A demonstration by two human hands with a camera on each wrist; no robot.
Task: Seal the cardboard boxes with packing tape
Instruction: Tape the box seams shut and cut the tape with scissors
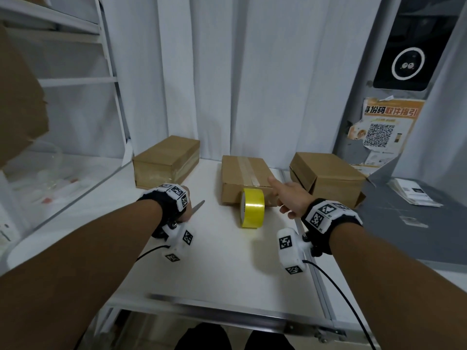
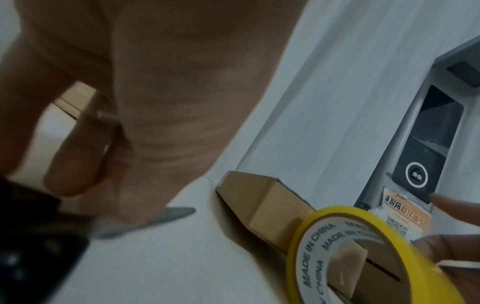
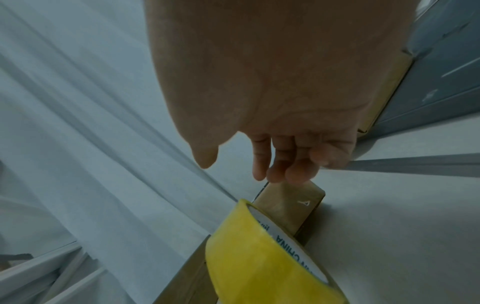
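Middle box [image 1: 243,179], taped seam, on the table [image 1: 227,261]; yellow tape roll [image 1: 252,207] on edge touching its near side. My left hand [image 1: 185,207] grips scissors [image 1: 197,207]. My right hand [image 1: 290,199] relaxed, fingers extended over that box.

Scissors [image 1: 196,207] handles hidden inside the left hand's [image 1: 185,198] curled fingers; tape roll [image 2: 369,255] cut off beyond the right hand's fingertips [image 2: 441,200].
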